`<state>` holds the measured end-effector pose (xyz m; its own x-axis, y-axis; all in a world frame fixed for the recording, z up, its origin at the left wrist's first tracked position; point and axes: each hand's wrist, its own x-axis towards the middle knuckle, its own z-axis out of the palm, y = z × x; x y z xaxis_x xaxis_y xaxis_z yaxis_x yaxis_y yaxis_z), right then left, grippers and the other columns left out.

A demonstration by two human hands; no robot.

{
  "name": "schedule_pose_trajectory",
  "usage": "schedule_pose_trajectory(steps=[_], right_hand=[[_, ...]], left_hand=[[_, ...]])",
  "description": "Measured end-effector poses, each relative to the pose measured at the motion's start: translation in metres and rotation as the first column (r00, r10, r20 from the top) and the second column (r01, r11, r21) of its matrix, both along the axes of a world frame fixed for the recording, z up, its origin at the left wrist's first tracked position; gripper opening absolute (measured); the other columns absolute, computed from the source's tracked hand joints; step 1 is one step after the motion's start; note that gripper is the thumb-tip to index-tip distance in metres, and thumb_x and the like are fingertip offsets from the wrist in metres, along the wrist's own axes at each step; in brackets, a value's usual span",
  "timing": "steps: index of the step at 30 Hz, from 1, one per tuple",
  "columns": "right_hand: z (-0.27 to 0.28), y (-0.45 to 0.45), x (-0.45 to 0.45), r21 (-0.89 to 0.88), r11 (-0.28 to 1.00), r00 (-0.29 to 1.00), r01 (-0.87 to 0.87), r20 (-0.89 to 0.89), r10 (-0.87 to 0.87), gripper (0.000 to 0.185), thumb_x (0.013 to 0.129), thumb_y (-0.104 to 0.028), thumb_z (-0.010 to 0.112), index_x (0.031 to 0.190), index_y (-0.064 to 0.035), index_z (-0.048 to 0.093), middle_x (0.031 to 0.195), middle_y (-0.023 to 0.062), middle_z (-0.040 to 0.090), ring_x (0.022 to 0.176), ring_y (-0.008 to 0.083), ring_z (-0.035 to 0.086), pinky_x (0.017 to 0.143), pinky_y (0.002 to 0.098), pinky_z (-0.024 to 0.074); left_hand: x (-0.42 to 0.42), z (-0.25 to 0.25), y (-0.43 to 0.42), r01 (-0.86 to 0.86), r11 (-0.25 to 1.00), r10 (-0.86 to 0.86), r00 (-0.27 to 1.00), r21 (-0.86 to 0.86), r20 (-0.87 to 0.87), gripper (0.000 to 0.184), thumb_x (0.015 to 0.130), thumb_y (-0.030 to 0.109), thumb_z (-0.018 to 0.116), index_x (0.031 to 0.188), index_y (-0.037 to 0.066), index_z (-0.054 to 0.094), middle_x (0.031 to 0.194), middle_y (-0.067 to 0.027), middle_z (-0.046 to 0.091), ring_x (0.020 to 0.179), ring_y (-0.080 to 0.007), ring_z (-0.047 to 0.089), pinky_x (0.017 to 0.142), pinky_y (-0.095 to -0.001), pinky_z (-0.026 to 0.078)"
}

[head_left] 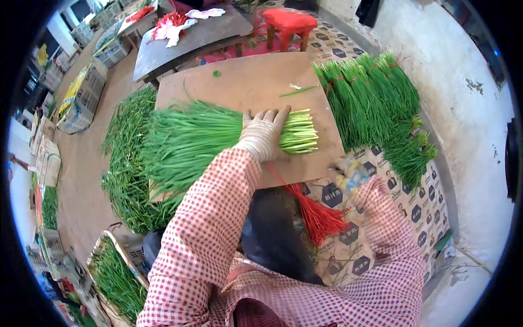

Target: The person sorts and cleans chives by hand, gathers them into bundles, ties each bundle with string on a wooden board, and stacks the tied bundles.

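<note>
My left hand [262, 133], in a pale glove with dark fingertips, presses on a thick bundle of green stalks [196, 133] near its pale cut ends. The bundle lies across a brown board [239, 82], leaves to the left and cut ends to the right. My right hand [350, 173], in a patterned glove, is beside the board's lower right corner, blurred, so its fingers cannot be made out. A bunch of red ties [317, 218] hangs at the board's front edge, left of and below my right hand.
Tied green bundles [362, 98] lie on the patterned floor sheet by the wall at the right. Loose greens [125, 158] are heaped left of the board, above a basket of greens [115, 278]. A red stool [290, 24] and a table [190, 39] with gloves stand behind.
</note>
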<state>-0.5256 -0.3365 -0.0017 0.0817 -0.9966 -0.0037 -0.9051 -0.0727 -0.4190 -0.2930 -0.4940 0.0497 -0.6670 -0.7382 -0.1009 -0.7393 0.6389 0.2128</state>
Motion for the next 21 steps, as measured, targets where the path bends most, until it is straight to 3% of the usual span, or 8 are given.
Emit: schedule_pose_trajectory(steps=[3, 6, 12, 14, 16, 17, 20, 21], right_hand=[[-0.007, -0.009, 0.065, 0.16, 0.974, 0.844, 0.162, 0.49, -0.221, 0.041, 0.084, -0.033, 0.07, 0.109, -0.0027, 0.061, 0.102, 0.0183, 0.065, 0.084, 0.0311, 0.064, 0.074, 0.0416, 0.0529], [-0.004, -0.026, 0.14, 0.301, 0.927, 0.398, 0.222, 0.84, -0.368, 0.049, 0.083, -0.033, 0.072, 0.114, 0.0012, 0.055, 0.095, 0.0146, 0.066, 0.075, 0.0191, 0.062, 0.057, 0.0323, 0.0519], [-0.019, -0.044, 0.166, 0.579, 0.802, 0.535, 0.149, 0.635, -0.558, 0.041, 0.086, -0.022, 0.069, 0.121, -0.0085, 0.051, 0.082, 0.0085, 0.061, 0.065, 0.0151, 0.057, 0.046, 0.0311, 0.0438], [-0.066, -0.035, 0.129, 0.48, 0.873, 0.625, 0.083, 0.658, -0.421, 0.043, 0.087, -0.027, 0.068, 0.124, -0.0132, 0.052, 0.074, 0.003, 0.058, 0.059, 0.0144, 0.055, 0.044, 0.0299, 0.0445], [-0.038, -0.022, 0.11, -0.292, 0.926, 0.967, -0.239, 0.019, 0.255, 0.04, 0.089, -0.015, 0.062, 0.126, -0.0098, 0.05, 0.076, 0.0062, 0.054, 0.072, 0.0164, 0.056, 0.055, 0.0293, 0.0457], [-0.026, -0.026, 0.113, -0.288, 0.92, 0.96, -0.266, 0.006, 0.28, 0.04, 0.089, -0.015, 0.062, 0.126, -0.0098, 0.05, 0.076, 0.0062, 0.054, 0.072, 0.0164, 0.056, 0.055, 0.0293, 0.0457], [-0.012, -0.049, 0.131, -0.308, 0.914, 0.73, -0.264, 0.555, 0.398, 0.035, 0.093, -0.018, 0.057, 0.124, -0.0025, 0.052, 0.085, 0.0106, 0.061, 0.083, 0.0181, 0.06, 0.063, 0.0293, 0.0499], [-0.015, -0.067, 0.135, -0.219, 0.933, 0.418, -0.286, 0.847, 0.328, 0.032, 0.095, -0.02, 0.055, 0.12, 0.0002, 0.054, 0.088, 0.0121, 0.062, 0.085, 0.0188, 0.062, 0.065, 0.0302, 0.0516]], left_hand=[[0.03, 0.004, 0.004, 0.009, 1.0, -0.008, 0.998, 0.014, -0.058, 0.122, 0.053, 0.049, 0.085, 0.149, 0.01, 0.021, 0.149, -0.0167, 0.033, 0.14, -0.0326, 0.028, 0.114, -0.0574, 0.014], [0.085, 0.009, 0.016, -0.085, 0.996, 0.084, 0.994, -0.019, -0.072, 0.124, 0.052, 0.05, 0.085, 0.149, 0.007, 0.02, 0.151, -0.0191, 0.029, 0.143, -0.0323, 0.02, 0.116, -0.0542, 0.011], [0.207, -0.024, 0.065, -0.27, 0.935, 0.202, 0.939, -0.231, -0.278, 0.094, 0.063, 0.033, 0.082, 0.141, 0.007, 0.036, 0.141, -0.0189, 0.041, 0.136, -0.0381, 0.032, 0.112, -0.0517, 0.023], [0.233, -0.039, 0.092, -0.325, 0.909, 0.211, 0.899, -0.262, -0.383, 0.081, 0.066, 0.025, 0.08, 0.135, 0.007, 0.043, 0.135, -0.0183, 0.047, 0.131, -0.0381, 0.039, 0.108, -0.0494, 0.029], [0.243, -0.048, 0.118, -0.394, 0.876, 0.221, 0.841, -0.278, -0.493, 0.07, 0.068, 0.017, 0.078, 0.13, 0.006, 0.05, 0.129, -0.0178, 0.053, 0.125, -0.038, 0.046, 0.105, -0.047, 0.035], [0.244, -0.049, 0.132, -0.366, 0.918, 0.214, 0.782, -0.152, -0.586, 0.062, 0.068, 0.013, 0.077, 0.124, 0.005, 0.054, 0.123, -0.0172, 0.057, 0.119, -0.0371, 0.051, 0.101, -0.045, 0.04], [0.228, -0.065, 0.168, -0.326, 0.944, 0.193, 0.675, -0.052, -0.712, 0.047, 0.068, 0.006, 0.075, 0.113, 0.004, 0.061, 0.11, -0.0159, 0.063, 0.106, -0.0339, 0.06, 0.093, -0.0415, 0.047], [0.22, -0.062, 0.171, -0.281, 0.96, 0.193, 0.666, -0.003, -0.72, 0.045, 0.068, 0.005, 0.075, 0.111, 0.004, 0.061, 0.11, -0.016, 0.063, 0.106, -0.0335, 0.06, 0.093, -0.0406, 0.047]])
